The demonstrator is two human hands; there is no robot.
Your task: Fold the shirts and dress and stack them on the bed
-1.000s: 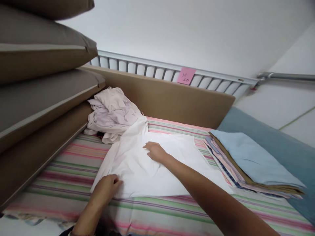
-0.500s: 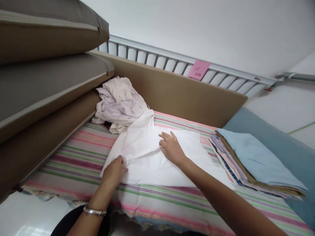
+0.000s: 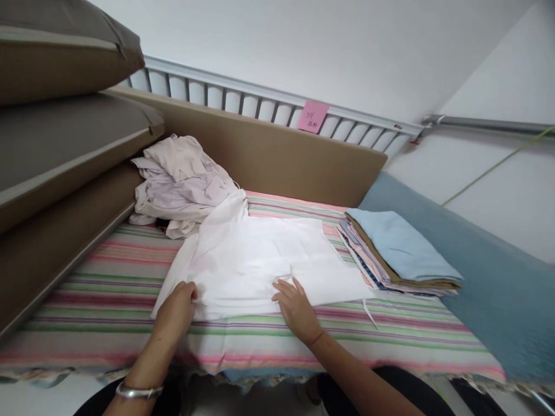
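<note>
A white shirt (image 3: 260,242) lies spread on the striped sheet, one sleeve stretching toward the crumpled clothes at the back left. My left hand (image 3: 177,306) is closed on its near left part, fingers bent in a pinch on the fabric. On the shirt's near edge, right of the middle, my right hand (image 3: 297,309) rests with its fingers apart and touching the cloth. Small creases show around the right fingertips. A thin white strip hangs from the shirt's right corner.
Crumpled pale clothes (image 3: 182,179) sit at the back left beside stacked brown cushions (image 3: 73,138). Folded clothes (image 3: 399,245), light blue on top, lie at the right. Behind stand a brown board (image 3: 269,156) and a grey rail with a pink note (image 3: 313,117). Striped sheet (image 3: 108,283) covers the bed.
My right hand has moved from the shirt's middle to its near edge. My left hand stays at the near left part. The view has shifted to the right.
</note>
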